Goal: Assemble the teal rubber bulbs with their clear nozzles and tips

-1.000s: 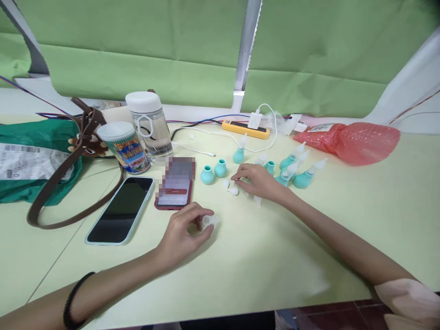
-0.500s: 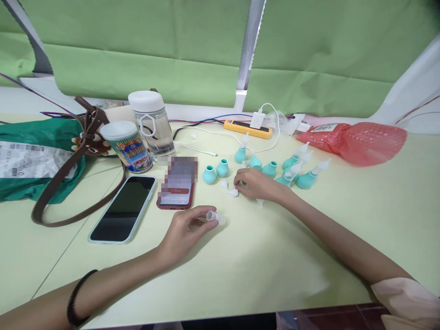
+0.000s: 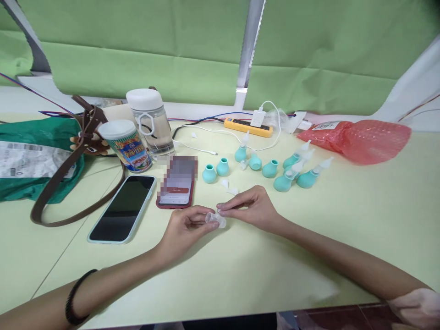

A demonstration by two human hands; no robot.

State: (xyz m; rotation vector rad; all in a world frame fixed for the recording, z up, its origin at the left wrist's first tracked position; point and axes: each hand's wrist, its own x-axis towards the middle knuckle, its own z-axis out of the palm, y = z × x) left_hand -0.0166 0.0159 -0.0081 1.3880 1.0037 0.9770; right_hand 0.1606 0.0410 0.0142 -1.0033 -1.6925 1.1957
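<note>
My left hand [image 3: 187,229] pinches a short clear plastic tube piece [image 3: 210,217] with a wider far end between thumb and index finger, its open mouth facing left. My right hand [image 3: 252,208] meets it there, thumb and fingertip closed on a small whitish piece [image 3: 218,210] at the tube piece's upper side. The fingertips partly hide that piece. Beyond the hands lie two small white tips [image 3: 224,183] on the table. Farther back stand several teal rubber bulbs; two open-necked ones include this bulb [image 3: 209,174], and others carry clear pointed nozzles, like this nasal aspirator [image 3: 307,178].
Left of the hands lie a red-cased phone [image 3: 176,183] and a pale-cased phone [image 3: 123,211]. Behind them stand a noodle cup [image 3: 127,149] and a water bottle [image 3: 154,128]. A brown strap [image 3: 44,201], green bag [image 3: 65,126], yellow power strip [image 3: 247,128] and red bubble-wrap bag [image 3: 378,142] lie around.
My right hand has moved from the small white pieces beside the bulbs toward me and left, to the clear tube piece, bringing a small whitish piece. My left hand has stayed in place.
</note>
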